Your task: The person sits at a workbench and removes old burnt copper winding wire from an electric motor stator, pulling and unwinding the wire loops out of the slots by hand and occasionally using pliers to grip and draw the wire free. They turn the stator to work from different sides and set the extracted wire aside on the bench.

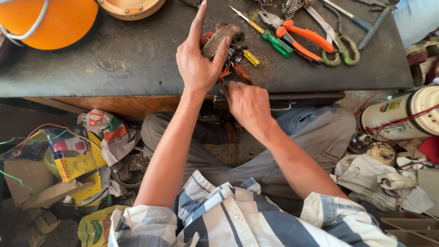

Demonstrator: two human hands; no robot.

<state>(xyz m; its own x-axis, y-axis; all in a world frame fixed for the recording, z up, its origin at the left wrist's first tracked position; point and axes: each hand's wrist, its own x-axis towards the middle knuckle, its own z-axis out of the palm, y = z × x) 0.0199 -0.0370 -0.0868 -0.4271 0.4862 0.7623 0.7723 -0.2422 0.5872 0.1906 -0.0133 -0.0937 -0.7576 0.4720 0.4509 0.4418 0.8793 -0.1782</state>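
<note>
The person is sitting at a dark counter point(114, 59) and working on a small motor winding point(223, 39), a rounded brownish coil with copper wire strands hanging from its lower side, which is resting near the counter's front edge. The left hand point(199, 64) is lying over the coil, its thumb and lower fingers curling around the coil's left side and gripping it while the index finger is pointing straight up, away from the body. The right hand point(247, 103) is sitting just below the counter edge, loosely closed with its fingers bent toward the copper strands; whether it is actually pinching a strand I cannot tell, since the fingertips are hidden. Just right of the coil, a yellow-handled tool point(251, 58) is lying partly under the winding. Further right, a green-handled screwdriver point(274, 43) is lying at a slant, and beside it orange-handled pliers point(304, 39) are resting next to a pair of scissors with olive-green loops point(340, 48). At the counter's far left corner an orange rounded object point(59, 20) is sitting with a white cord looping across it. Below the counter, crumpled wrappers and a yellow packet point(75, 158) are lying on the floor to the left, and a white cylindrical can point(402, 114) wrapped in red wire is lying on its side to the right.
</note>
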